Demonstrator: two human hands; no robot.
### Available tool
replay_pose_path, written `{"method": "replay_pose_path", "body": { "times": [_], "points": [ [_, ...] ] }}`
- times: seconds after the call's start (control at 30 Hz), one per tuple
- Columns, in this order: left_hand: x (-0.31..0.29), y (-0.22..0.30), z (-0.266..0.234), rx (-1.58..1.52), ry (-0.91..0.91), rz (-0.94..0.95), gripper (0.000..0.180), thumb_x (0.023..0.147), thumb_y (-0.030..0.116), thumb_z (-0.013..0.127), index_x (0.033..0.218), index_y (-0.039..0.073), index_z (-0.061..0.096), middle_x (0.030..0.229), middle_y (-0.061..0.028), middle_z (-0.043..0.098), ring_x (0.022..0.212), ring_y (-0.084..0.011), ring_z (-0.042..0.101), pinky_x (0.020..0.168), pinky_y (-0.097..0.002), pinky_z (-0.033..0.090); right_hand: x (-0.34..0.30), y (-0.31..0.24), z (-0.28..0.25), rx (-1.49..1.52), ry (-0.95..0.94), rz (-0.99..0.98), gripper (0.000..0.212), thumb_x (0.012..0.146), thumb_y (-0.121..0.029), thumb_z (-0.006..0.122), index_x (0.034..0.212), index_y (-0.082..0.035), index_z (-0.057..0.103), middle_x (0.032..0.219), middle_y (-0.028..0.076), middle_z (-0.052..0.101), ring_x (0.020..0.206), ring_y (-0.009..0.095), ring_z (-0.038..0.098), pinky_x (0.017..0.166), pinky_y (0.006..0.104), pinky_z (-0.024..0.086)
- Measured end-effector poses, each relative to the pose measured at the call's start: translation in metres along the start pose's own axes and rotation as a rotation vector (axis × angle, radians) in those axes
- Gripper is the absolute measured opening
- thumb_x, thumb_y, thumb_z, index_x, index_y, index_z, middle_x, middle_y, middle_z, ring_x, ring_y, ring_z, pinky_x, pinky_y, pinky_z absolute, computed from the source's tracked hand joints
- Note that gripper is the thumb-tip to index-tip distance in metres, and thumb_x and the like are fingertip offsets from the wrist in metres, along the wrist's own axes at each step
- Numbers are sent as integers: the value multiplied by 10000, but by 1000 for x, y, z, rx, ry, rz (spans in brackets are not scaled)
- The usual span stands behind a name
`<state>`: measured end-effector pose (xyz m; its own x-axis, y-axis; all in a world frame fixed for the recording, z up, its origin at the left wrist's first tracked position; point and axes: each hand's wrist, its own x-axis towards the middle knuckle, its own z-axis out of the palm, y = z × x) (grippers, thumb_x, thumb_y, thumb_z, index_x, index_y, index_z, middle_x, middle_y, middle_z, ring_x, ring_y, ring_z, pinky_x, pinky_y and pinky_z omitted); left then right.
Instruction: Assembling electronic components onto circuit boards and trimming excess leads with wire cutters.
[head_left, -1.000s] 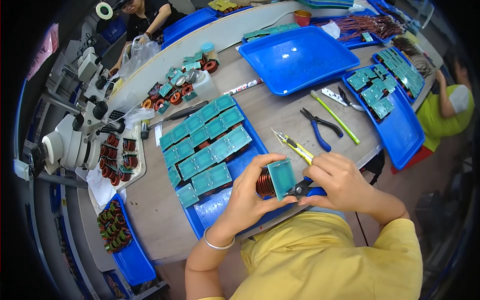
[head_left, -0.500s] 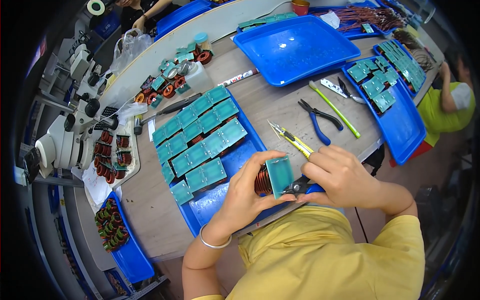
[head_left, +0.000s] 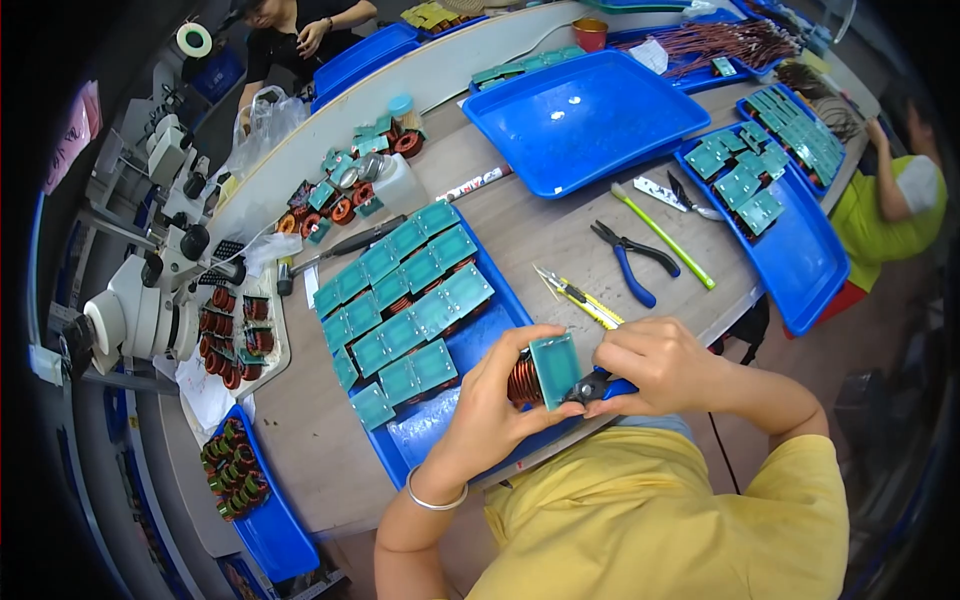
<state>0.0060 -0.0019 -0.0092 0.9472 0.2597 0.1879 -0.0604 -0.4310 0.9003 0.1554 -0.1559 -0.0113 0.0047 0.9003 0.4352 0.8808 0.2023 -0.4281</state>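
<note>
My left hand (head_left: 488,408) is closed round a copper-wound coil (head_left: 523,381) with a square green circuit board (head_left: 556,368) on its side, the board facing right. In my closed right hand (head_left: 662,362) is a pair of blue-handled side cutters (head_left: 590,388). Their dark jaws are at the board's lower right edge; I cannot tell whether they grip a lead there. Beneath and left of my hands lies a blue tray (head_left: 438,427) with rows of similar boards on coils (head_left: 402,341).
Beyond my right hand lie a yellow utility knife (head_left: 582,300), blue-and-black pliers (head_left: 632,262) and a green brush (head_left: 663,236). A large blue tray (head_left: 585,120) stands farther back. At right is a tray of boards (head_left: 815,262); at left, a microscope (head_left: 135,310). Other people sit nearby.
The view has shifted slightly, so the table and trays appear a little displaced. The cutters remain by the board, with both hands in nearly the same hold.
</note>
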Motion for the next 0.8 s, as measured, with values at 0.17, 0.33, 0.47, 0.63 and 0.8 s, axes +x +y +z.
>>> {"method": "replay_pose_path", "body": {
  "times": [0.17,0.33,0.47,0.63,0.8],
  "points": [
    [-3,0,-1,-98,-55,11,692,602,224,837,1164,30,483,1066,-61,512,954,-133,521,809,-254,434,2,5,-9,-61,135,101,414,711,-385,686,814,-23,511,727,115,504,674,304,534,602,373,420],
    [-3,2,2,-157,-11,97,627,605,144,810,1142,36,505,1045,-116,564,920,-240,560,799,-314,448,0,2,-13,-148,99,147,436,727,-418,656,838,-19,517,766,125,506,696,306,522,622,379,415],
    [-2,3,1,-163,-22,75,620,606,146,811,1135,32,508,1035,-120,569,909,-242,563,789,-312,452,0,1,-17,-167,83,147,426,718,-402,669,832,-23,513,760,117,495,691,300,520,615,374,414],
    [0,2,-1,-51,-28,186,617,615,156,809,1138,27,509,1021,-126,580,894,-250,571,779,-318,460,3,-1,-20,-201,59,120,415,710,-388,679,823,-27,508,755,111,492,688,293,518,608,368,413],
    [1,4,-2,-32,-49,152,617,617,161,809,1139,25,510,1033,-131,583,901,-252,573,785,-321,462,1,0,-20,-198,31,127,408,719,-377,676,838,-25,508,754,111,496,686,290,518,602,372,411]
  ]
}}
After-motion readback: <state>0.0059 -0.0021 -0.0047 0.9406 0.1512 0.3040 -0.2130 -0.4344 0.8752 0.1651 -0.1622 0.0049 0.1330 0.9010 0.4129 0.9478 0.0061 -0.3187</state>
